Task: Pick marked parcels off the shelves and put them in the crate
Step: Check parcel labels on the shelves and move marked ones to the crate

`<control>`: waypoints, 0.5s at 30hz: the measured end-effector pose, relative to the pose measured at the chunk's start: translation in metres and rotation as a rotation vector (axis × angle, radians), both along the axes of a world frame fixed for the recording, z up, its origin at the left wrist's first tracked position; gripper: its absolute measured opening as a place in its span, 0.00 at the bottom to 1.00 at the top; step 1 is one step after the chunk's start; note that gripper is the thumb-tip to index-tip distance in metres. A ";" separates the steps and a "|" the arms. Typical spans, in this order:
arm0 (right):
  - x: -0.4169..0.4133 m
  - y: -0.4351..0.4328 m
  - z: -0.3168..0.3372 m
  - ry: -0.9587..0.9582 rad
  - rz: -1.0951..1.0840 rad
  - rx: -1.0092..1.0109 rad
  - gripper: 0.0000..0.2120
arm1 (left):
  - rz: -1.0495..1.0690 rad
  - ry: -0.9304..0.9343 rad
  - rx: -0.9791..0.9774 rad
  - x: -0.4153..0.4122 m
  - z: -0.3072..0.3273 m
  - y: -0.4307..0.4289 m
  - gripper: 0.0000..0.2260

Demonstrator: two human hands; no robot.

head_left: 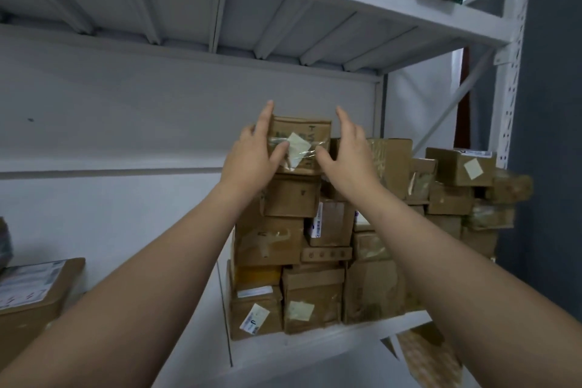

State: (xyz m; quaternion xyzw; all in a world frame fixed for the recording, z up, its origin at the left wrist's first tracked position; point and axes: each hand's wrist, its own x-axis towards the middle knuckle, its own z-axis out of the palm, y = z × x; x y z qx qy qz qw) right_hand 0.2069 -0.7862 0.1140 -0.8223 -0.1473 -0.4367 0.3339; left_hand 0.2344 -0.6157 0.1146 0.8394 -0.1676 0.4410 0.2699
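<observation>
Here, left hand [252,153], right hand [349,153] flank top parcel [302,132], fingers straight, thumbs spread; stack [267,242] on white shelf [315,346], grey wall [126,104] behind.

Left hand [252,151], right hand [349,154] beside parcel [308,132] (taped)

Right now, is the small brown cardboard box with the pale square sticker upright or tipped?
Upright: the cardboard box sits level atop the brown parcel stack.
</observation>
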 end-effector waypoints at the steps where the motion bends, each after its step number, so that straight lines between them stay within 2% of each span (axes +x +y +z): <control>1: 0.003 -0.001 0.001 0.028 0.018 0.013 0.34 | -0.033 0.043 -0.021 0.001 0.001 -0.001 0.31; 3: 0.009 -0.003 0.000 0.069 0.054 0.037 0.32 | -0.088 0.094 -0.077 0.000 0.002 -0.004 0.29; 6: 0.015 -0.001 -0.004 0.032 0.107 0.072 0.30 | -0.135 0.052 -0.137 -0.005 0.001 -0.010 0.26; 11: 0.010 0.009 -0.011 -0.097 0.209 0.160 0.20 | -0.287 -0.062 -0.312 -0.018 -0.005 -0.011 0.17; 15: 0.001 0.022 -0.020 -0.293 0.297 0.285 0.09 | -0.427 -0.186 -0.523 -0.033 -0.010 -0.009 0.08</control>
